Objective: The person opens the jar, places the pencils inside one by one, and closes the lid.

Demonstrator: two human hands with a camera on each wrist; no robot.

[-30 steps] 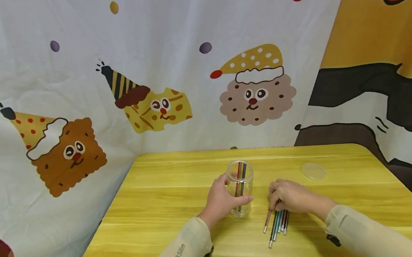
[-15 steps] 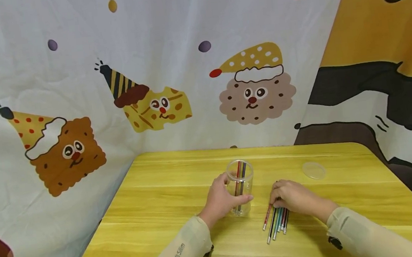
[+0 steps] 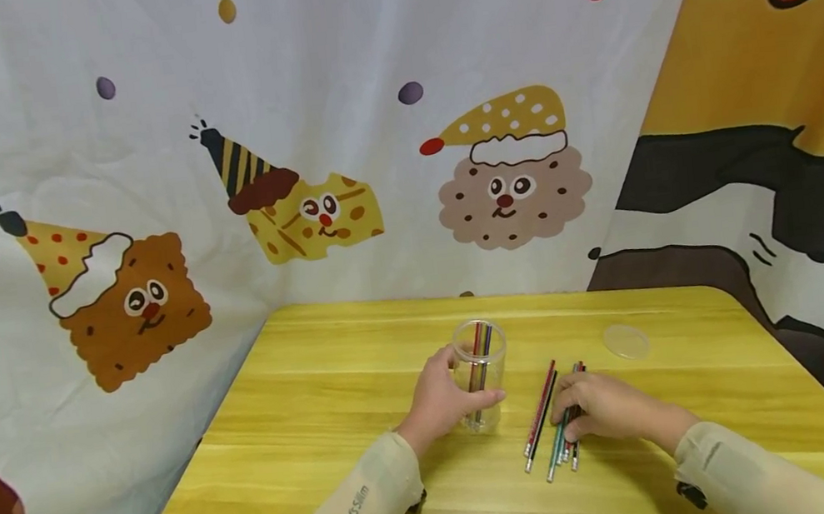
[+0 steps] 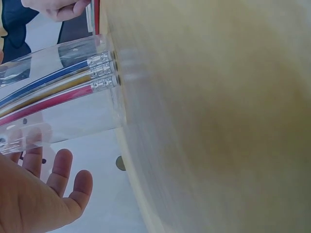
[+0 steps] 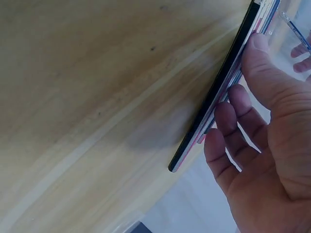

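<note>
In the head view, my left hand grips a clear, lidless plastic jar that stands upright on the table. Inside it are red, yellow and blue pencils, their eraser ends down at the base in the left wrist view. My right hand pinches at a small bunch of pencils lying on the table, thumb and fingertips against them. A teal pencil sticks out toward me from under that hand. Just left of it, a red pencil and a black pencil lie side by side, apart from the bunch.
A round clear lid lies flat behind my right hand. The yellow wood-grain table ends at a cloth backdrop printed with cartoon biscuits and cheese.
My right hand has shifted right and slightly toward me. The red and black pencils now lie uncovered, separated from the bunch. My left hand and the jar stay put.
</note>
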